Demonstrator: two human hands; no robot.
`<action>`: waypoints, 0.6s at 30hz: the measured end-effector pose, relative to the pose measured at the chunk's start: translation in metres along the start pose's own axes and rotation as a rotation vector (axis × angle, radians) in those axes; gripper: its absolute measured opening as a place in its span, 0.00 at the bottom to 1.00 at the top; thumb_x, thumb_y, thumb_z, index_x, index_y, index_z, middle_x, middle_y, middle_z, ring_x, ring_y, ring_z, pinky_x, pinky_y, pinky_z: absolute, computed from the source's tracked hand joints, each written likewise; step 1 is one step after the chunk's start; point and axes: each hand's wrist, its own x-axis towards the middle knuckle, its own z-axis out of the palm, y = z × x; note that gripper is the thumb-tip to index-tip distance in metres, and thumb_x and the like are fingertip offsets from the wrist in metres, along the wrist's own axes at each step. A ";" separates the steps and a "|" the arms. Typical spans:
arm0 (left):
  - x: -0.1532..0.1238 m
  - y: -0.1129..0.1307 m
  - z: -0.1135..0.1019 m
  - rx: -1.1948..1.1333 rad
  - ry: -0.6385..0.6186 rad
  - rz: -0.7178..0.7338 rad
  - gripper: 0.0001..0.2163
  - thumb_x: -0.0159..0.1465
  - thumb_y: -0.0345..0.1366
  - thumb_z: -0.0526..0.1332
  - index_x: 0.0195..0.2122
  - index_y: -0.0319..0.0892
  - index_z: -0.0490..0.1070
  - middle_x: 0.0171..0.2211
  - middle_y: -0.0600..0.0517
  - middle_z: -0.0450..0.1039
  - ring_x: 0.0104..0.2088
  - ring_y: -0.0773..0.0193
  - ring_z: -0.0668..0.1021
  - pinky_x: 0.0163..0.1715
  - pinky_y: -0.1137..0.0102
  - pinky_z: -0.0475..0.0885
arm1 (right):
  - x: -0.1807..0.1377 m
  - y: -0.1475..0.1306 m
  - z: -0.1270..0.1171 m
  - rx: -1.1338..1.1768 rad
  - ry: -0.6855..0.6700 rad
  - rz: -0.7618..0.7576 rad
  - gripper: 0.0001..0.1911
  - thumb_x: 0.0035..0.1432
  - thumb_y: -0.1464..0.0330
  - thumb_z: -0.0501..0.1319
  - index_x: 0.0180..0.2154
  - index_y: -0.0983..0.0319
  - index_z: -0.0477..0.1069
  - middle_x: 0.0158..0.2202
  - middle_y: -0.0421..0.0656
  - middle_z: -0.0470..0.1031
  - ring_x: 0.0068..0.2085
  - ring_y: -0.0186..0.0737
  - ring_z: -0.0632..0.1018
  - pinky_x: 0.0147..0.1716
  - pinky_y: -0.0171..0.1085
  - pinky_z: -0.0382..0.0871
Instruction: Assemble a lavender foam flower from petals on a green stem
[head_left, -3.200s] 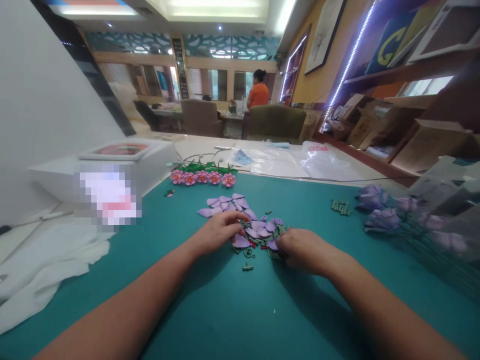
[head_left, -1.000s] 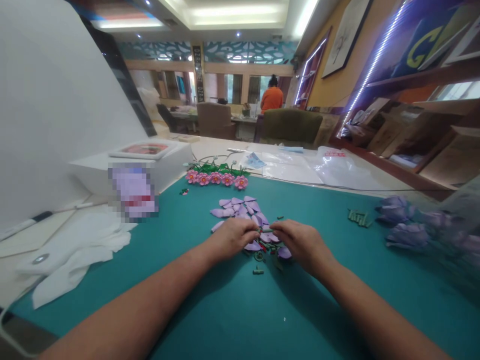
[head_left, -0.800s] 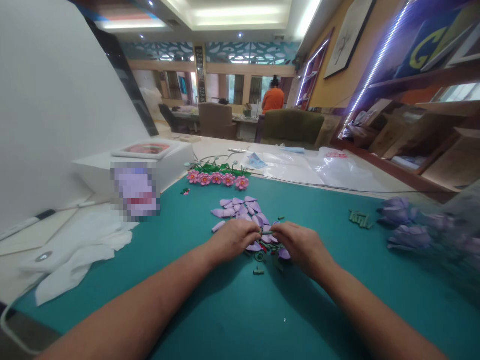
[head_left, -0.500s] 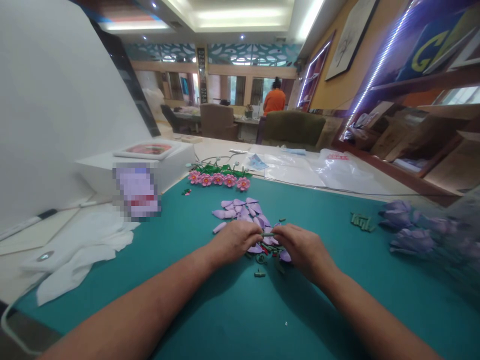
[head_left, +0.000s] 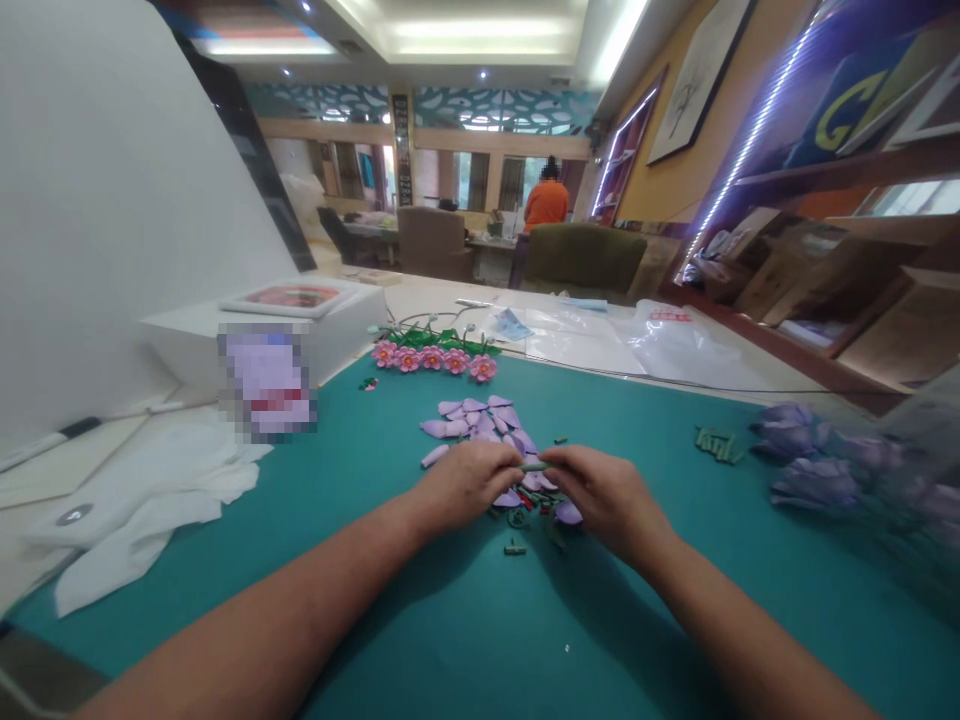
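Green rod [head_left: 534, 467] pinched, left grip [head_left: 471, 482], right grip [head_left: 606, 488]

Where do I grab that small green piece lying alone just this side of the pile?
Probably pinch the green piece across its middle, from above and the near side: it looks like a short bar lying crosswise on the mat, and the purple petals lie beyond it.

Clear plastic bag [head_left: 671, 345], olive armchair [head_left: 585, 258]
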 end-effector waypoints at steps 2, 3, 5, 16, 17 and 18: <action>0.000 0.000 0.000 -0.033 0.015 -0.011 0.11 0.65 0.36 0.54 0.40 0.42 0.74 0.35 0.50 0.76 0.35 0.62 0.74 0.36 0.71 0.64 | 0.001 0.000 -0.004 0.051 0.012 0.053 0.10 0.59 0.66 0.57 0.39 0.58 0.74 0.35 0.43 0.80 0.35 0.40 0.79 0.34 0.34 0.68; 0.000 0.000 -0.001 -0.044 0.018 -0.013 0.11 0.65 0.37 0.54 0.42 0.43 0.74 0.36 0.51 0.77 0.36 0.62 0.75 0.36 0.71 0.64 | 0.002 0.000 -0.006 0.067 0.012 0.071 0.09 0.59 0.66 0.57 0.38 0.58 0.74 0.33 0.42 0.80 0.34 0.40 0.78 0.33 0.34 0.67; 0.001 0.000 0.000 -0.035 0.012 -0.013 0.11 0.65 0.38 0.54 0.43 0.44 0.74 0.37 0.51 0.77 0.37 0.61 0.75 0.36 0.71 0.64 | 0.002 -0.001 -0.009 0.081 0.000 0.081 0.09 0.59 0.66 0.56 0.36 0.58 0.75 0.32 0.42 0.79 0.33 0.40 0.78 0.32 0.34 0.66; -0.001 0.004 -0.002 0.107 0.018 0.003 0.11 0.67 0.39 0.53 0.36 0.42 0.74 0.31 0.52 0.75 0.31 0.65 0.73 0.29 0.73 0.60 | 0.002 -0.006 -0.005 0.147 -0.009 0.097 0.08 0.58 0.65 0.57 0.32 0.59 0.74 0.30 0.41 0.78 0.32 0.38 0.76 0.31 0.33 0.65; -0.001 0.003 -0.002 0.106 0.019 0.001 0.11 0.67 0.39 0.53 0.35 0.42 0.74 0.30 0.53 0.75 0.30 0.65 0.73 0.29 0.73 0.60 | 0.002 -0.005 -0.006 0.173 -0.010 0.105 0.09 0.58 0.64 0.57 0.33 0.59 0.74 0.30 0.41 0.78 0.31 0.37 0.76 0.31 0.33 0.65; -0.001 0.003 -0.003 0.103 0.022 -0.002 0.11 0.67 0.39 0.53 0.35 0.42 0.74 0.30 0.53 0.75 0.30 0.66 0.73 0.28 0.74 0.60 | 0.002 -0.004 -0.007 0.202 -0.013 0.117 0.10 0.59 0.63 0.56 0.34 0.59 0.74 0.30 0.41 0.78 0.30 0.37 0.76 0.31 0.33 0.65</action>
